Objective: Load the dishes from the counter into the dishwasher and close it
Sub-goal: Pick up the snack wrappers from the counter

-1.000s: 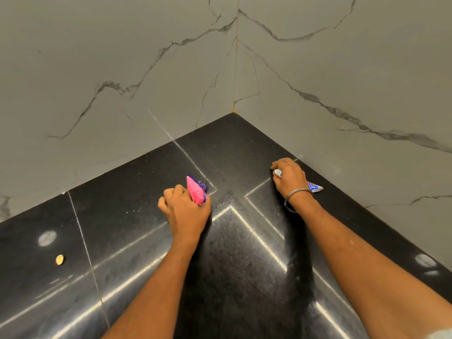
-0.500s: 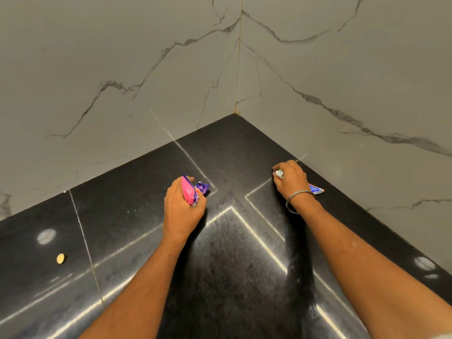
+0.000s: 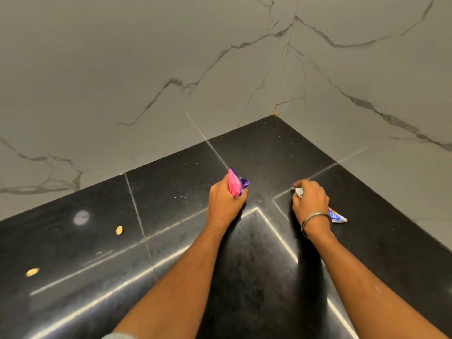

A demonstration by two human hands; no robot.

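From the head camera, the left hand (image 3: 223, 204) has its fingers curled round a pink and purple packet (image 3: 235, 182), low over the black table (image 3: 171, 187) near the far corner. Just to the right, the right hand (image 3: 310, 203), wearing a bangle (image 3: 315, 222), grips a white and blue packet (image 3: 337, 215) resting on the table. No dishes or dishwasher are in view.

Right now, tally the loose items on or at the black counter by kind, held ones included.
Crumpled wrappers: 2, pink wrapper in left hand, white-blue wrapper in right hand
Small yellowish bits: 2
Total: 4
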